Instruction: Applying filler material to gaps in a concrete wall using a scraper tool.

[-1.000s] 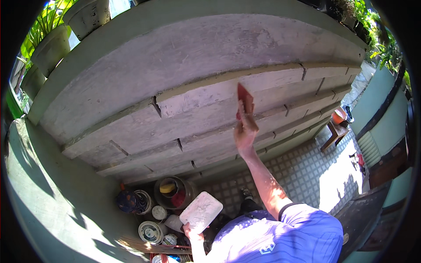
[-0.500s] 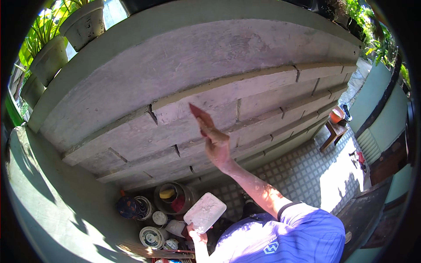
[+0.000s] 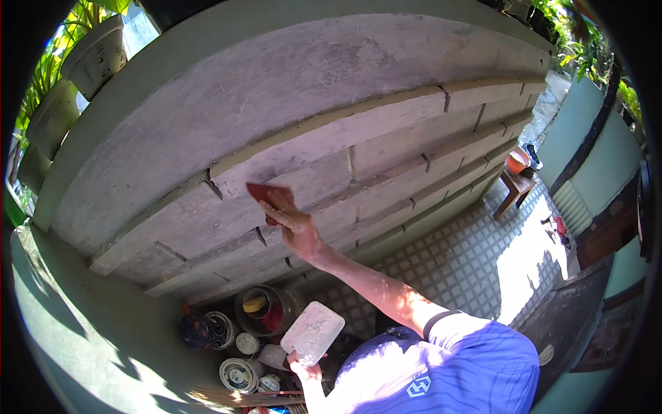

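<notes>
While right fingers [image 3: 286,218] clamp red scraper [image 3: 264,191] (flat, pointed), left fingers [image 3: 293,358] grip smeared tray [image 3: 327,314]

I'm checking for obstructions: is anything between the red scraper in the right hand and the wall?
Nothing visible stands between the red scraper in the right hand and the wall; contact is unclear. The left hand holds the white tray lower, aside.

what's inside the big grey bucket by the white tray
A yellow thing and a red thing show inside the bucket. Whatever lies beneath them is covered and can't be seen.
</notes>
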Demonstrator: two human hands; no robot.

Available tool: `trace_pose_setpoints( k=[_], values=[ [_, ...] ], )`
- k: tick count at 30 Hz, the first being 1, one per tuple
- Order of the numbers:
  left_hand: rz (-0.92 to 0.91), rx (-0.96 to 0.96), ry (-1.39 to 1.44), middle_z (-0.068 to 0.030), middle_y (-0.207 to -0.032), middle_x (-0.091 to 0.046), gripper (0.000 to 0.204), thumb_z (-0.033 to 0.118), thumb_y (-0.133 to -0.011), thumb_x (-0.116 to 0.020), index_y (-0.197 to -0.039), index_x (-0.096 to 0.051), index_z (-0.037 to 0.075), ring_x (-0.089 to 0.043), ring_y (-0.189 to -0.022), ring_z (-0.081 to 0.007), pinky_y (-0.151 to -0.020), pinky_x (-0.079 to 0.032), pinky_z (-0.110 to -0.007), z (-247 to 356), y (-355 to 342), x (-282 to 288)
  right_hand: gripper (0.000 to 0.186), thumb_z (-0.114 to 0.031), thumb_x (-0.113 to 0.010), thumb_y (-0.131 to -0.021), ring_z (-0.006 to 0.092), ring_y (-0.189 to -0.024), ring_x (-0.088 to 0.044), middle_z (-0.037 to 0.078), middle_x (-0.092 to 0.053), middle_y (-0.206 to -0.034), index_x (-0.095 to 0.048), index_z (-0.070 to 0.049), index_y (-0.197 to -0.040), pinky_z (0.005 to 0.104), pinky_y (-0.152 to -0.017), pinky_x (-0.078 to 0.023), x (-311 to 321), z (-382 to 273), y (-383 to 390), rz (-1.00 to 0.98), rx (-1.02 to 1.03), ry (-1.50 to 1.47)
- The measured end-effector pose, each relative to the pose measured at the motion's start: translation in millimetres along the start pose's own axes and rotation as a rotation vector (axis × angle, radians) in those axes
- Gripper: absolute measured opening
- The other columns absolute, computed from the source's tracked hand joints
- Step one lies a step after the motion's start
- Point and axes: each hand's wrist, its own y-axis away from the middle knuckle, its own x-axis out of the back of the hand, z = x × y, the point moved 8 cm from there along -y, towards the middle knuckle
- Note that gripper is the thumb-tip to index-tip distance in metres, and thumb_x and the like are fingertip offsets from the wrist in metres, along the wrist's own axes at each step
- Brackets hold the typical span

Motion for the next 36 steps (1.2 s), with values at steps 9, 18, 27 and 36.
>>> trace_pose_setpoints(
  k=[9,18,27,36],
  values=[
    [-0.026,-0.079,-0.051,-0.0143,-0.125,-0.060,0.072,0.057,-0.080,-0.048,-0.132,-0.047,0.008,-0.065,-0.104,-0.0340,-0.057,-0.062,-0.047,6,7,-16,0.045,0.013,-0.049,-0.089,0.0267,-0.118,-0.060,0.014,-0.061,-0.129,-0.063,-0.007,-0.127,0.0377,-0.101,-0.049,270,29,-55,0.712,0.091,0.438],
    [0.072,-0.023,-0.078,-0.0072,-0.117,-0.067,0.061,0.052,-0.082,-0.047,-0.127,-0.053,0.011,-0.068,-0.099,-0.0310,-0.055,-0.057,-0.048,-10,-7,-33,0.068,0.021,-0.047,-0.073,0.0313,-0.132,-0.043,0.021,-0.052,-0.135,-0.059,-0.011,-0.131,0.0399,-0.116,-0.030,260,102,-47,0.538,-0.112,0.435],
    [-0.074,-0.007,-0.109,-0.0147,-0.125,-0.062,0.068,0.048,-0.082,-0.046,-0.134,-0.047,0.005,-0.065,-0.103,-0.0389,-0.059,-0.058,-0.055,-15,-10,-112,0.073,0.023,-0.055,-0.067,0.0302,-0.125,-0.055,0.008,-0.061,-0.131,-0.066,-0.020,-0.125,0.0386,-0.108,-0.045,294,29,-48,0.289,-0.016,0.621],
    [-0.044,0.006,-0.061,-0.0154,-0.126,-0.061,0.068,0.047,-0.081,-0.047,-0.136,-0.045,0.005,-0.064,-0.104,-0.0403,-0.058,-0.059,-0.055,-41,-20,-131,0.054,0.016,-0.058,-0.070,0.0245,-0.109,-0.064,0.007,-0.070,-0.113,-0.070,-0.013,-0.114,0.0386,-0.096,-0.045,385,83,-121,0.143,-0.095,0.991]
  ],
)
